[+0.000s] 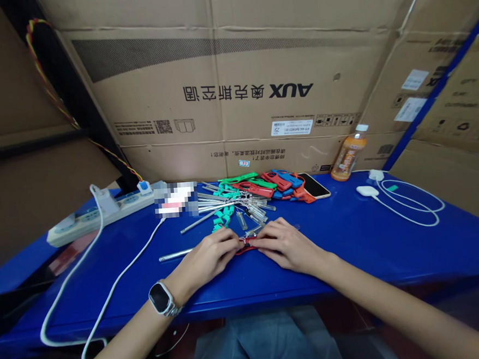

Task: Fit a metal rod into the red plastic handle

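My left hand [220, 249] and my right hand [287, 244] meet near the front of the blue table, fingers pinched from either side on a small red plastic piece [240, 250]. Something dark and thin white strands show at its middle; the fingers cover most of it. Just beyond lie loose thin metal rods [208, 206], small teal plastic parts [223, 218] and short clear pieces [241, 220]. Behind these is a heap of red, green and blue plastic handles [279, 185]. One separate metal rod [175, 255] lies left of my left hand.
A power strip [90, 214] with plugs and white cables runs along the left. A phone [316, 185] lies by the heap, and a blurred-out object [177, 199] is left of the rods. An orange drink bottle [348, 154] and a white charging cable [408, 192] are right, before a cardboard wall [247, 53].
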### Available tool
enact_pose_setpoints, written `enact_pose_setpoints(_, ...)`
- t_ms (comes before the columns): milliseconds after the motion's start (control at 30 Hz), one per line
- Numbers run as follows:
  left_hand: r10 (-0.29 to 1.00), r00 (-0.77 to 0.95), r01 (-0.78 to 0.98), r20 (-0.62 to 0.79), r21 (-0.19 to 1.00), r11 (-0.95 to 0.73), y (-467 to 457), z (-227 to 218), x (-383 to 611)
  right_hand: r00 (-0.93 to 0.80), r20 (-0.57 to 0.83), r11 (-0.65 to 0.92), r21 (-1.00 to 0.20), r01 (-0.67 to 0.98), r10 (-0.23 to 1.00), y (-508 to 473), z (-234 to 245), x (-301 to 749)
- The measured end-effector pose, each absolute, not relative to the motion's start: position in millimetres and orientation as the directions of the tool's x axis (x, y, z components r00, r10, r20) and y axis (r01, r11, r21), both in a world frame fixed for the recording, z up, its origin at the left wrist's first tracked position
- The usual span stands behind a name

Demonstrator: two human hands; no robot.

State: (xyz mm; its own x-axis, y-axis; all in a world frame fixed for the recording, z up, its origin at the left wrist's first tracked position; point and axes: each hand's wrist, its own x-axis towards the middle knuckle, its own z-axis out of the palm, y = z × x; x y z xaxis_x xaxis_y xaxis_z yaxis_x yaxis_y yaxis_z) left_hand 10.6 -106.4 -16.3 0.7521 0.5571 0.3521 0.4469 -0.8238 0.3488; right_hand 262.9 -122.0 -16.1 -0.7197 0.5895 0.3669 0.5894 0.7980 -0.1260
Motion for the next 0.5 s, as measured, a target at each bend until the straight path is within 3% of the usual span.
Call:
enact_pose_setpoints(267, 0.525, 0.793, 0.468, 0.31, 0.243, -0.849, -108.6, -15.4, 12.3, -0.766, 0.319, 0.81, -0.008, 0.586, 0.558, -125.2, -9.5, 260.2)
enact_pose_setpoints(500, 0.521, 0.804, 0.469, 0.288, 0.232, -0.852, -112.6, -12.9, 10.1, -0.752, 0.294, 0.797, -0.063, 0.6, 0.59, -127.4, -8.8, 261.1)
